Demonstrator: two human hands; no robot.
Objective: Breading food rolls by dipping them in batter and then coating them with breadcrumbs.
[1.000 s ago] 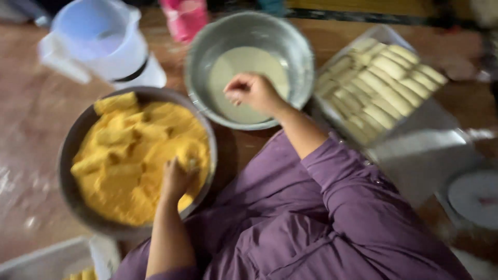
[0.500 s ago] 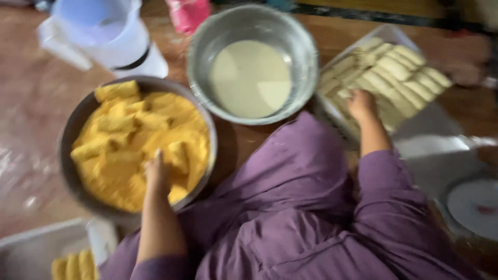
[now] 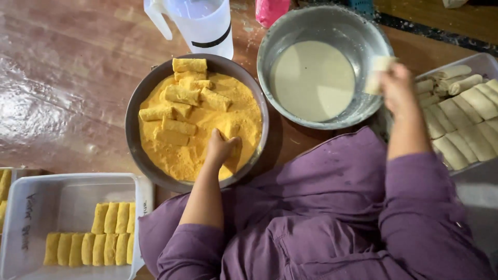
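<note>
- A white tub (image 3: 21, 207) sits at the near left, holding two rows of yellow crumbed rolls (image 3: 111, 218).
- Right of it, a dark bowl (image 3: 136, 103) holds yellow crumbs (image 3: 181, 155), with several coated rolls (image 3: 179, 95) lying on its far side.
- The left hand (image 3: 220, 148) presses into the crumbs at the bowl's near right, fingers curled down; whether it grips a roll there cannot be told.
- A white jug (image 3: 205, 23) stands just beyond the dark bowl, with a pink thing (image 3: 271, 10) to its right.
- A steel bowl (image 3: 332, 23) of pale batter (image 3: 314, 80) sits right of the crumb bowl, the two almost touching.
- The right hand (image 3: 397, 88) pinches a pale roll (image 3: 377, 72) over the steel bowl's right rim.
- A tray (image 3: 482, 62) of uncoated rolls (image 3: 467, 116) lies at the far right.
- Purple sleeves (image 3: 337, 207) fill the near middle.
</note>
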